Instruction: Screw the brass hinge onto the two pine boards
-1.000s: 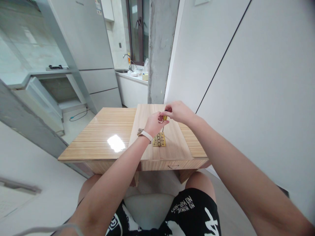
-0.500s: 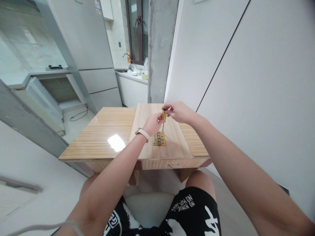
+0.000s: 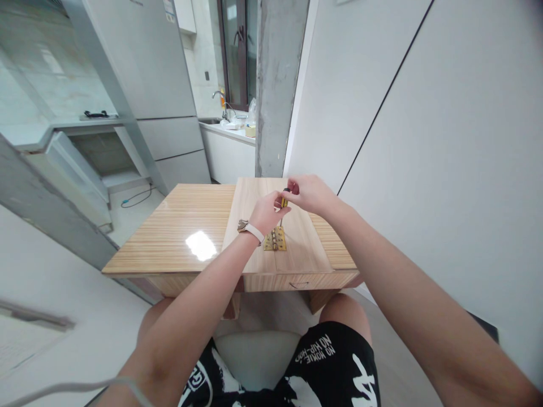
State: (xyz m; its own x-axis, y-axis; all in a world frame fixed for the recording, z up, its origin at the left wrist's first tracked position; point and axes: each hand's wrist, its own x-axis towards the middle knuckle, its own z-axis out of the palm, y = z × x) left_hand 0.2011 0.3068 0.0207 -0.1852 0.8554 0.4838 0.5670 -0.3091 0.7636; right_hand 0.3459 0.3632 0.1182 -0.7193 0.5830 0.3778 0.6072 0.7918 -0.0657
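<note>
- The striped bench (image 3: 169,232) runs widest toward the left, with a patch of glare on its top between the left forearm and the left edge
- Its near edge sits just in front of the person's knees, above a drawer handle (image 3: 299,284)
- A pale board (image 3: 301,249) lies on the bench right of the middle, reaching close to the near edge, with a strip of striped top showing to its right
- The white wall (image 3: 403,169) rises close by on the right, and the grey pillar (image 3: 275,102) stands beyond the far edge
- The brass hinge (image 3: 275,239) lies opened flat on the board, across the seam and back from the near edge, nearer the person than both hands
- The left hand (image 3: 266,212) has its fingers closed on the handle of the yellow and black screwdriver (image 3: 284,201)
- The right hand (image 3: 306,192) has its fingertips clamped about the handle's top
- The screwdriver is nearly upright between the hands, its shaft pointing down to the hinge's far right corner
</note>
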